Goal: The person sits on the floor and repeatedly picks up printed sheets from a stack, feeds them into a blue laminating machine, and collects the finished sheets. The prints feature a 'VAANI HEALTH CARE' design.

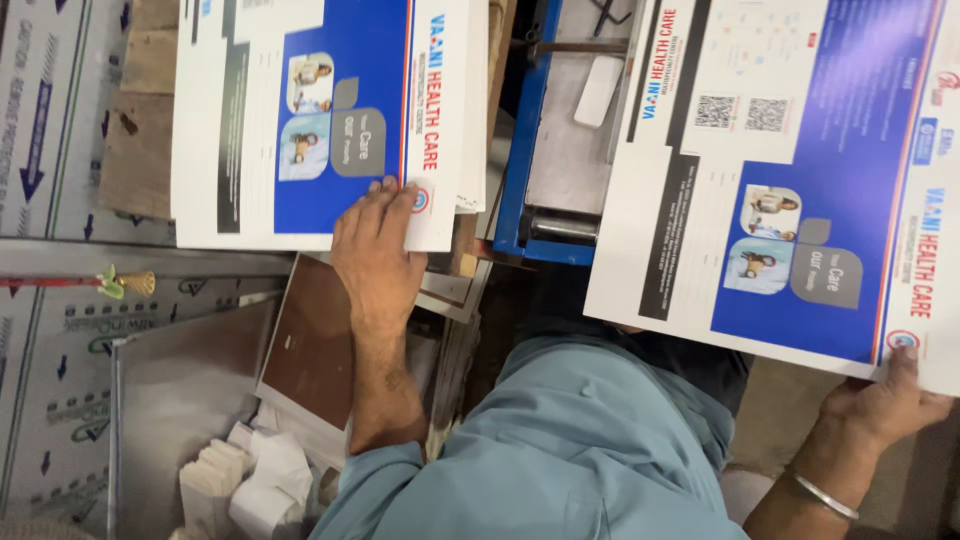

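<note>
Cluttered print-shop surroundings fill the frame: grey metal sheets (45,120) with arrow markings run down the left side, and a blue-framed machine (528,130) with a dull steel bed sits at upper centre.

Largest of the work things is the single printed sheet (790,190) at the right, a big, stiff, glossy card with a white margin, a deep blue panel, small photos and red edging. It hangs tilted over the person's lap, and the right hand (885,405) pinches its lower right corner, thumb on top and the other fingers hidden beneath; a thin metal bangle (825,497) circles that wrist.

At upper left lies a stack of printed sheets (320,120) of the same design, squared up on a rough wooden board (140,140). The left hand (378,250) rests flat on the stack's lower right corner, fingers spread over the top sheet, pressing rather than gripping.

Judging from this, the person is mid-transfer between stack and machine, one sheet in the air and the pile steadied. The next move would call for keeping the limp far edge of the sheet from sagging or creasing, and holding the corners true.

Smaller things sit at lower left: a brown board (315,345), and a heap of white folded paper scraps (245,480).
</note>
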